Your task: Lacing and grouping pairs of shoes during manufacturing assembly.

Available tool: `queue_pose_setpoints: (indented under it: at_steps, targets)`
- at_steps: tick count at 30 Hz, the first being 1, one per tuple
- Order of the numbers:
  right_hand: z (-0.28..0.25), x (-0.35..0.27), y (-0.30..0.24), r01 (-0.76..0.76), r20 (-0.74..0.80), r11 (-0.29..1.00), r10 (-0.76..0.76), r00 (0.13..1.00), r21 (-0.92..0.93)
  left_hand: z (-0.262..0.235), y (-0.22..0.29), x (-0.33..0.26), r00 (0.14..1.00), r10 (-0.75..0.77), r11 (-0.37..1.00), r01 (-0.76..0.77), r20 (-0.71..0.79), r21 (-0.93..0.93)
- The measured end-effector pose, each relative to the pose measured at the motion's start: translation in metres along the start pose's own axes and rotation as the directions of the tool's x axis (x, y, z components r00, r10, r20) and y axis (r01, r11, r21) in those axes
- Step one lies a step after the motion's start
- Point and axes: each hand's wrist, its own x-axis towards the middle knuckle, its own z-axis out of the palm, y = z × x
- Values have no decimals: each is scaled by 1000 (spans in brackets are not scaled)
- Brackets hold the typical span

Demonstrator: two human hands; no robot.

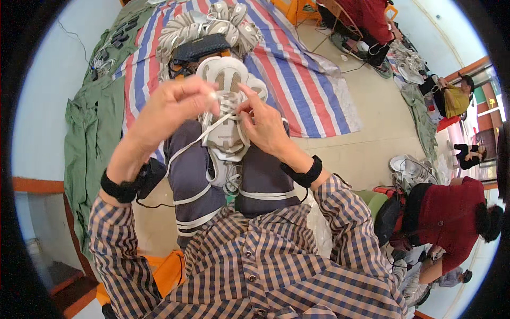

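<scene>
- Head view: the white sneaker point(227, 127) sits on my lap between my knees, toe pointing away from me, tongue toward me. I judge the work in hand to be lacing it.
- The white lace point(212, 127) already crosses the upper eyelets near the toe; I can see a few crossings there. The rows nearer the tongue look unthreaded, so I would put the lacing at partway, with the lower rows and any tying left. The exact row count is hidden by my fingers.
- My left hand point(170, 109) is closed in a pinch on a lace end, held up just left of the shoe. A long flat run of lace trails from there down across my left thigh.
- My right hand point(265, 125) rests against the right side of the shoe, fingertips pinched at the eyelet area; I cannot tell whether they grip the other lace end or only the eyelet flap.
- More loose lace or a second shoe lies tucked below the sneaker, between my legs point(228, 178); it is too tangled to tell which.
- Beyond my knees, a pile of white sneakers point(207, 26) lies on a striped tarp point(297, 80) spread over the floor.
- Other people in red tops point(441, 212) sit working to my right, well apart.
</scene>
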Motion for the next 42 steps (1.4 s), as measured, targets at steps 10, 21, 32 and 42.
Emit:
queue_pose_setpoints:
  at_steps: [10,21,32,42]
  targets:
    - [24,-13,5,236,60,883,-232,971,-405,-52,3,-30,988,71,965,-103,-136,-242]
    - [27,-4,-14,239,0,721,-314,949,-650,-24,19,-121,925,-266,873,112,-271,-475]
    - [-7,1,67,42,85,966,-21,996,-256,-53,-45,-159,984,-122,935,70,-128,-348]
    - [-257,-123,74,-229,74,303,448,891,925,-13,-22,-132,902,-276,878,96,-332,-469]
